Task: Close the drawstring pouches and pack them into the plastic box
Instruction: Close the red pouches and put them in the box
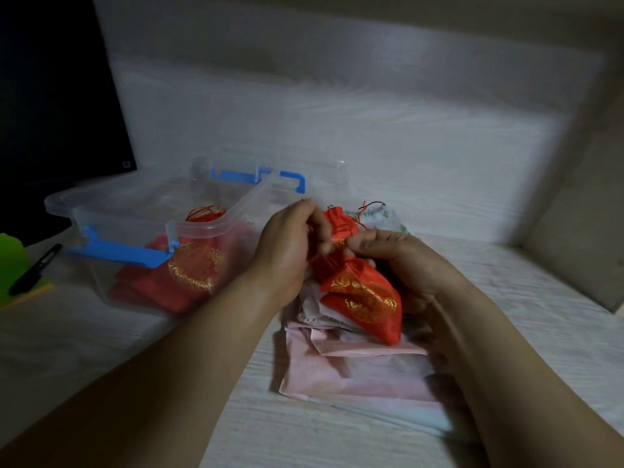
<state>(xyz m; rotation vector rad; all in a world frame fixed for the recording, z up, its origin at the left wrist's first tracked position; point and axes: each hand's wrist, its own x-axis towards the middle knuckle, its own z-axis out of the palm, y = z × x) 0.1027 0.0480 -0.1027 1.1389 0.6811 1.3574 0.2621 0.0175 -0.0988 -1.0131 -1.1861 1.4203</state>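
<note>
plastic box (202,228), clear and rigid with blue latches (114,249), parked open at the left of the pale wood-grain table (169,349), mouth up and within easy reach, probably so as to take each finished pouch; already holding a red packed pouch (192,268) with round gold embroidery. just right of it, a flat stack of pale pink pouches (354,376), soft and papery-looking, waiting. held over that stack, the red satin pouch (364,295), glossy weave catching the dim light, plump below, gathered at the neck. left hand (290,244) curled, pinching the red cord (332,261) at the neck; right hand (405,261) curled round the neck from the other side, likely bracing the fabric against the pull. seemingly mid-cinch, not yet packed. smallest, far left: a black marker (35,268).
</note>
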